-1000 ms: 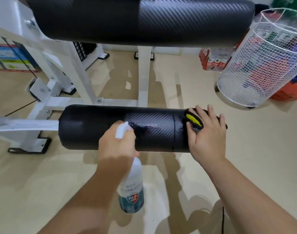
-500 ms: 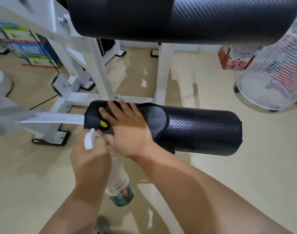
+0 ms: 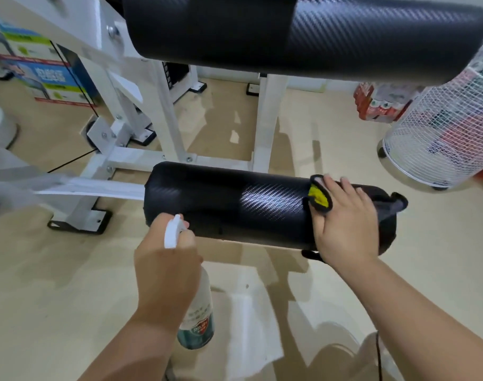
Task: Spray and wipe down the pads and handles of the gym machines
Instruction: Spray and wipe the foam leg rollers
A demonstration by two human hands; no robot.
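Observation:
A black roller pad (image 3: 235, 204) lies level across the middle of the view, fixed to a white arm on its left. My right hand (image 3: 344, 229) presses a dark cloth with a yellow patch (image 3: 320, 199) flat against the pad's right end, fingers spread. My left hand (image 3: 166, 268) grips a white spray bottle (image 3: 196, 317) by its neck, just in front of the pad's left half, the white nozzle beside the pad. A wet sheen shows on the pad's middle. A second, larger black roller pad (image 3: 303, 31) runs across the top.
The white machine frame (image 3: 265, 119) stands behind the pads on a beige floor. A white wire basket (image 3: 441, 138) sits at the right, with a red pack of bottles (image 3: 377, 103) behind it. A printed cardboard box (image 3: 50, 75) stands at the left.
My right hand slid the cloth from the pad's right end to its left end, then back to the right end. My left hand kept the bottle near the pad's left half.

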